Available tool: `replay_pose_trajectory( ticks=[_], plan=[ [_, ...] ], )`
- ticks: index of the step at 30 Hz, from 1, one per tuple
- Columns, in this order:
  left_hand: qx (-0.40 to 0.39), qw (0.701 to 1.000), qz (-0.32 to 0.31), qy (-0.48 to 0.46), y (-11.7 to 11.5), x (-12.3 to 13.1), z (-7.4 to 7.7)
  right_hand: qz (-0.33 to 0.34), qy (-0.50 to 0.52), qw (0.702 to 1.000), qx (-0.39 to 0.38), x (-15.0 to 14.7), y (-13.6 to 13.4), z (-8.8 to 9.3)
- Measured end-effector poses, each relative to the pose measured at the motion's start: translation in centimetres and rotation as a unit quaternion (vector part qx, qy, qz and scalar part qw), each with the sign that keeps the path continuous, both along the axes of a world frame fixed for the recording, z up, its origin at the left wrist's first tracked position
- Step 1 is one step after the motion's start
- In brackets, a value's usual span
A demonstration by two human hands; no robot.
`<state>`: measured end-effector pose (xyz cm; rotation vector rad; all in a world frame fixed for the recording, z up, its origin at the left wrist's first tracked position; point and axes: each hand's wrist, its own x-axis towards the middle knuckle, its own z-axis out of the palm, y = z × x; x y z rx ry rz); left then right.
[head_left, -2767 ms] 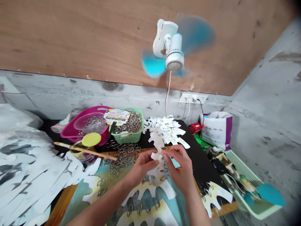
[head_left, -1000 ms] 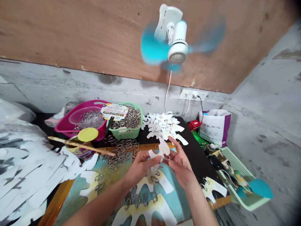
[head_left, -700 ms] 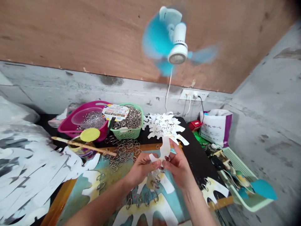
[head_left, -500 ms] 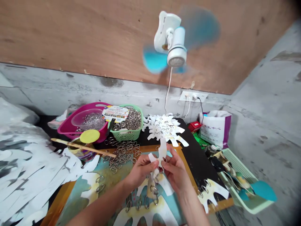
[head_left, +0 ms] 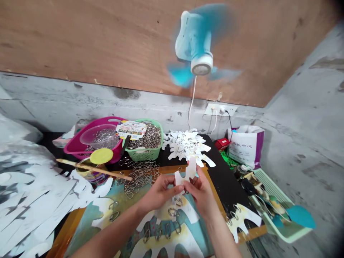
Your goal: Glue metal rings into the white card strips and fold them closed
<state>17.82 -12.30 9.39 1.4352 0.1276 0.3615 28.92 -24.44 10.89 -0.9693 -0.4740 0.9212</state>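
Moved since the earlier frame: white card cutout point(head_left: 189, 172), turned in the hands, notched end now showing, held above the printed board point(head_left: 211, 200). Left hand point(head_left: 158, 193) and right hand point(head_left: 200, 197): fingers point(head_left: 176, 190) closed, pinching it from either side, apparently to keep it steady and lifted clear. Loose metal rings point(head_left: 139, 179) lie just beyond, within easy reach, beside a heap of ringed cutouts point(head_left: 185, 145)

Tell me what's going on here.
A person is pinching a white paper cutout between the left hand and the right hand, holding it up above the work surface. Loose metal rings lie just beyond the hands, more rings fill a green basket, and a heap of white cutouts sits behind.
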Motion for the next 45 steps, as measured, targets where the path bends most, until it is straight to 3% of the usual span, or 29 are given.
replay_pose_trajectory(
  ticks=[5, 9, 15, 23, 27, 33, 39, 45],
  plan=[
    [-0.048, 0.998, -0.017, -0.035, -0.2, 0.3, -0.8, 0.034, 0.068, 0.997, 0.006, 0.3, 0.6, -0.8],
    [-0.126, 0.991, 0.039, 0.009, -0.5, 1.2, -2.3, 0.047, 0.121, 0.991, 0.026, 1.5, 0.1, -1.8],
    [-0.204, 0.970, 0.131, 0.020, -0.7, 2.7, -2.9, -0.059, -0.024, 0.998, -0.017, 1.1, -0.9, -3.2],
    [-0.198, 0.966, 0.151, 0.075, -1.2, 3.3, -4.7, -0.123, -0.056, 0.991, -0.017, -0.7, -0.3, -4.6],
    [-0.204, 0.964, 0.156, 0.061, -1.1, 2.7, -4.3, -0.157, -0.084, 0.984, -0.021, -0.5, -0.3, -4.5],
    [-0.058, 0.992, 0.097, 0.058, -0.4, 2.1, -2.5, -0.140, -0.066, 0.987, -0.031, -0.4, -1.3, -4.3],
    [0.042, 0.997, 0.055, 0.032, -1.2, 1.5, -2.6, -0.137, -0.017, 0.990, -0.043, -1.1, -1.2, -3.7],
    [-0.047, 0.996, 0.046, 0.054, -1.9, 1.1, -2.7, -0.137, 0.045, 0.989, -0.017, -0.8, -0.9, -3.3]
  ],
)
